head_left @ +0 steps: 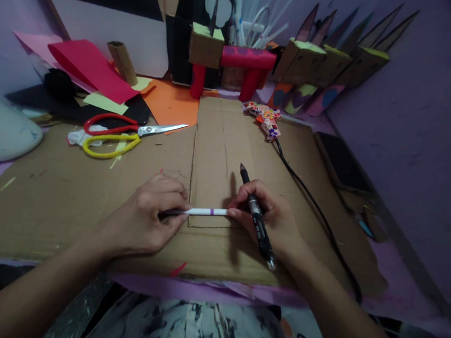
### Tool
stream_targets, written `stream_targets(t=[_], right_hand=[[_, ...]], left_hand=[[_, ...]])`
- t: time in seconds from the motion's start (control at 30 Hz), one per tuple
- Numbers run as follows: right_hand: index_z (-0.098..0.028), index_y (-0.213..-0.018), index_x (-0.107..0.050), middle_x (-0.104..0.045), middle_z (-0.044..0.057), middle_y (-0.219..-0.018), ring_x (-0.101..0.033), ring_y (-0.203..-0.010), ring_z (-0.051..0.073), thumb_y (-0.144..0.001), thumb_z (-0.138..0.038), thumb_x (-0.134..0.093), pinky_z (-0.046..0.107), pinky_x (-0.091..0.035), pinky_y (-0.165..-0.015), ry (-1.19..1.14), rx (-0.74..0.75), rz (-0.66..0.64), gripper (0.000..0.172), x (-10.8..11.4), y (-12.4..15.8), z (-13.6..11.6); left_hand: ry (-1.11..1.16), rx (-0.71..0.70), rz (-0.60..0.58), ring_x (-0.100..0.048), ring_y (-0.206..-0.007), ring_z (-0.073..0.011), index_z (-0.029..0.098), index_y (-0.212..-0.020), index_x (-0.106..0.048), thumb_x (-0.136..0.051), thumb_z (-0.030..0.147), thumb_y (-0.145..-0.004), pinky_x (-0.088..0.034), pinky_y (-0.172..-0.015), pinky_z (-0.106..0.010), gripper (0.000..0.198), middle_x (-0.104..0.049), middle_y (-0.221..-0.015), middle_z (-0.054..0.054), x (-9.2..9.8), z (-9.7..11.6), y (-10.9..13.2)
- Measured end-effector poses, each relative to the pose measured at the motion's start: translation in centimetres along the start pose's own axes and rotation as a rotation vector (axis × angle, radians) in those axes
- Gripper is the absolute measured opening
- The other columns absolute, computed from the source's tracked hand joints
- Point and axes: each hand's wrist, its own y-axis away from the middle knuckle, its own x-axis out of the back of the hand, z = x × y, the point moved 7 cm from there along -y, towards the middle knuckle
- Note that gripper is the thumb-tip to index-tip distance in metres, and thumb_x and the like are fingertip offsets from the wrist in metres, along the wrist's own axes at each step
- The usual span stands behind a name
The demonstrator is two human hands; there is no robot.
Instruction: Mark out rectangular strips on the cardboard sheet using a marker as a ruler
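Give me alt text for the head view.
A person's left hand and right hand hold a thin white stick with a purple band over cardboard; the right also holds a pen. Scissors lie beyond the left hand.

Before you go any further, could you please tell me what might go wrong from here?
The right hand holds a pen along with one end of the white stick, so either might slip.
The black cord runs near the right forearm; a snag could drag the glue gun.
The scissors lie with bare blades beyond the left hand; reaching forward could risk a nick.
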Motion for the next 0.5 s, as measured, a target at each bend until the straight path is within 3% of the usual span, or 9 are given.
stream_targets(t=[0.27, 0.5], right_hand=[[-0.022, -0.079, -0.053, -0.061, -0.004, -0.068, -0.051, -0.056, 0.01, -0.075, -0.017, -0.068, 0.023, -0.038, -0.051, -0.033, -0.023, 0.022, 0.016, 0.0, -0.1, -0.1], [-0.023, -0.077, -0.052, -0.064, -0.002, -0.069, -0.058, -0.059, 0.012, -0.07, -0.02, -0.069, 0.023, -0.046, -0.054, -0.136, -0.046, 0.421, 0.019, 4.3, 1.3, -0.3]], left_hand=[[-0.026, -0.038, 0.006, -0.059, -0.077, -0.0145, 0.017, -0.079, -0.064, -0.058, 0.008, -0.078, -0.043, -0.073, -0.03, 0.011, -0.064, -0.079, -0.002, -0.1, 0.2, 0.0], [-0.022, -0.022, -0.008, -0.058, -0.078, -0.0144, 0.015, -0.085, -0.065, -0.058, 0.007, -0.079, -0.044, -0.074, -0.031, 0.012, -0.063, -0.081, -0.003, 0.0, -0.4, 0.5]])
